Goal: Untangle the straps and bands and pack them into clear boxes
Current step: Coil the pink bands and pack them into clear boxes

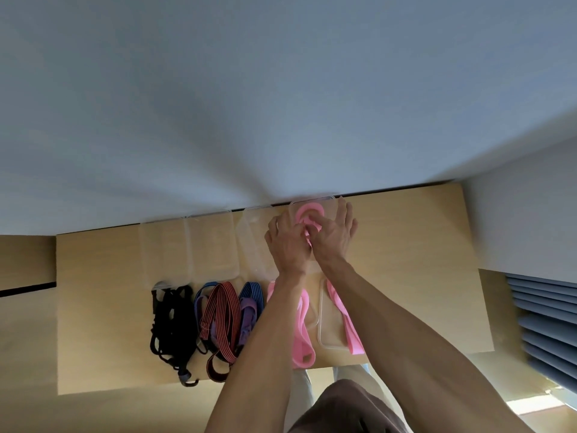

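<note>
**Pink band going into far box**

I am watching both hands at the clear box (312, 205) by the wall. Left hand (288, 242) and right hand (334, 237) are each pinching the coiled pink band (307, 214), pressing it inside. Risk as I am judging it: the coil springing back out on release. Black straps (170, 326) and striped bands (220, 310) are waiting on the desk (406, 245).
</note>
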The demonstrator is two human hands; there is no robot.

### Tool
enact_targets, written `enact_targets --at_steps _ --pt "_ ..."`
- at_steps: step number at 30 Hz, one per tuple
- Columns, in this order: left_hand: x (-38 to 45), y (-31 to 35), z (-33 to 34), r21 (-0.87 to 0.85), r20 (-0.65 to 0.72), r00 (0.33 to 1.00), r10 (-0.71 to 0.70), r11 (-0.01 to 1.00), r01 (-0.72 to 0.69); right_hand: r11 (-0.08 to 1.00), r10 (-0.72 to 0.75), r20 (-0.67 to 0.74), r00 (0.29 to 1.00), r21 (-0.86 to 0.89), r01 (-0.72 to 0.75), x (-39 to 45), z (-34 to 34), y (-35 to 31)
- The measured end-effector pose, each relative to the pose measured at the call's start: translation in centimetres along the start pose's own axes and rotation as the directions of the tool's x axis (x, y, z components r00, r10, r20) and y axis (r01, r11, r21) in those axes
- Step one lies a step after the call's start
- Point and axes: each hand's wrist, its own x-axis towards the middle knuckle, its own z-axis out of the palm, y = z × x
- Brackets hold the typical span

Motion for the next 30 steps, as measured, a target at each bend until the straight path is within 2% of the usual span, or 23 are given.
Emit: enact_targets --at_steps 4,7,14,18,21,23,26,28,30 --pt "0.0 -0.1 0.3 -0.043 0.036 0.999 -0.007 0.999 0.008 0.987 -0.031 -0.105 0.994 0.153 0.047 -0.5 -1.0 0.2" --pt "-0.3 0.0 0.1 -0.152 0.024 1.000 -0.018 0.988 0.022 0.978 0.005 -0.189 0.982 0.204 0.034 -1.1 -1.4 0.3" --pt "-1.0 0.0 -0.8 -0.324 -0.115 0.993 -0.035 0.946 -0.005 0.966 0.067 -0.219 0.973 0.258 -0.009 -1.8 -1.9 0.3" --pt "-0.9 -0.3 -2.0 -0.296 -0.280 0.959 -0.049 0.954 -0.038 0.956 0.072 -0.195 0.978 0.292 -0.012 -1.7 -1.7 0.1" --pt "-0.8 -0.8 -2.9 -0.287 -0.362 0.926 -0.101 0.958 -0.007 0.959 0.118 -0.139 0.983 0.272 -0.076 -1.7 -1.5 -0.1" --pt "-0.9 -1.2 -3.3 -0.289 -0.336 0.930 -0.148 0.956 0.048 0.958 0.133 -0.144 0.980 0.272 -0.090 -1.8 -1.4 -0.4" --pt "-1.2 -1.5 -3.1 -0.296 -0.080 0.975 -0.208 0.939 0.176 0.951 0.153 -0.174 0.973 0.293 -0.097 -2.3 -1.3 -0.9" --pt "-1.6 -1.4 -2.6 -0.283 0.044 0.970 -0.237 0.929 0.240 0.950 0.166 -0.173 0.971 0.292 -0.110 -2.4 -1.3 -0.9" --pt "-1.7 -1.1 -2.4 -0.303 0.069 0.965 -0.253 0.916 0.262 0.950 0.160 -0.166 0.973 0.294 -0.106 -2.3 -1.4 -0.8"
